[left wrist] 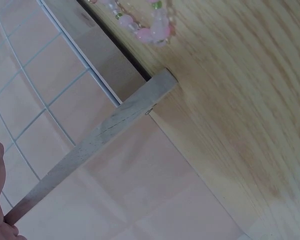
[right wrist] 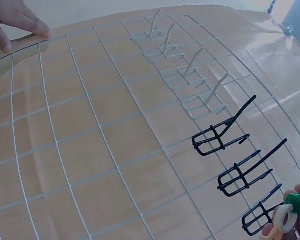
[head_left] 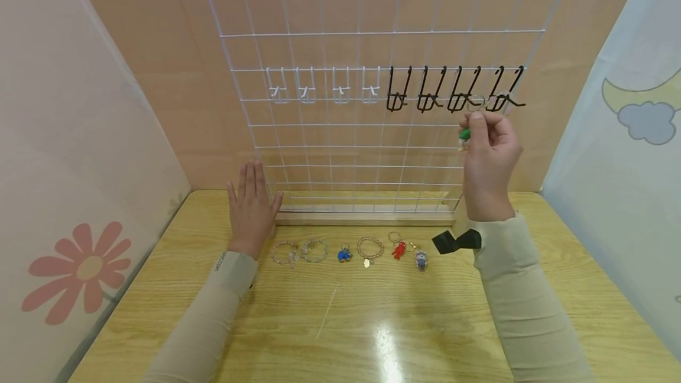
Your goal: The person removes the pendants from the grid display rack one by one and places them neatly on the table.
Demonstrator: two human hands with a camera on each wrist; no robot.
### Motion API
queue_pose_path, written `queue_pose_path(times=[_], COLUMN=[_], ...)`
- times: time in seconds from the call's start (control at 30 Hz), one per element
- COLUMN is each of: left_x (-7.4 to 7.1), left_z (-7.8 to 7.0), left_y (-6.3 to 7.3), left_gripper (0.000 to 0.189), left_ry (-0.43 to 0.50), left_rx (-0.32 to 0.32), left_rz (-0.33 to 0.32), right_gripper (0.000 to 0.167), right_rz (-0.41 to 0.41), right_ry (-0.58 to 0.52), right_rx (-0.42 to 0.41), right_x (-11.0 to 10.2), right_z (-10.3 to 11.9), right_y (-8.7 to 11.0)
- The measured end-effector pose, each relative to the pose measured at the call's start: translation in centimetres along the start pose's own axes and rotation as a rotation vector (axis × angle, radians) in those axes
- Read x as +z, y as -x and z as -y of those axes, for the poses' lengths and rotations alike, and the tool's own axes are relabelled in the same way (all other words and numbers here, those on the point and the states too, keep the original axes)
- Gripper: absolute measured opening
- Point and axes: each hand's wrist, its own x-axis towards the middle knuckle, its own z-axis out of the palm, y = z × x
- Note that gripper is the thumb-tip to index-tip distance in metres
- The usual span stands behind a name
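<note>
My right hand (head_left: 492, 149) is raised in front of the wire grid panel (head_left: 340, 148) and pinches a keychain (head_left: 464, 134) with a green and cream charm. The keychain's metal ring stands up above the thumb, overlapping the two rightmost black hooks (head_left: 461, 99) in the head view. In the right wrist view, the green bead (right wrist: 294, 202) and a white loop show beside the fingertips. My left hand (head_left: 250, 205) lies with straight fingers at the panel's lower left corner. The left wrist view has its fingers at the end of a wooden strip (left wrist: 95, 137).
White hooks (head_left: 340, 92) hang left of the black ones on the same wire. Along the table before the wooden base (head_left: 367, 217) lie beaded bracelets (head_left: 315, 251), a gold-toned bracelet (head_left: 370, 248), a blue charm (head_left: 344, 255), a red charm keychain (head_left: 399, 250) and a grey figure charm (head_left: 421, 260).
</note>
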Motion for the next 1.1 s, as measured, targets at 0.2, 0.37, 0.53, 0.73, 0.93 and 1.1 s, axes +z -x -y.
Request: queue_pose_path(times=[0.2,0.37,0.53,0.73,0.93,1.1], left_x=[0.0,0.0,0.0,0.1,0.1,0.1], left_z=[0.0,0.0,0.0,0.0,0.0,0.0], left_y=[0.0,0.0,0.0,0.0,0.0,0.0], left_gripper=[0.089,0.090,0.090,0.090,0.091,0.090], left_ry=[0.007,0.007,-0.001,-0.001,0.003,-0.001], left_rx=[0.000,-0.003,-0.003,-0.001,0.000,0.001], left_rz=[-0.009,-0.004,-0.002,-0.014,-0.025,-0.024], right_gripper=[0.014,0.015,0.016,0.017,0.016,0.017], right_rz=[0.015,0.029,0.044,0.034,0.026,0.036], right_ry=[-0.029,-0.047,-0.072,-0.086,-0.054,0.002], right_rx=[-0.036,-0.024,0.034,0.150,0.234,0.327], right_x=[-0.4,-1.1,-2.4,-4.2,-5.8,-7.2], right_z=[0.4,0.5,0.1,-0.4,-1.8,-3.4], right_y=[0.8,1.7,2.6,3.6,4.6,5.6])
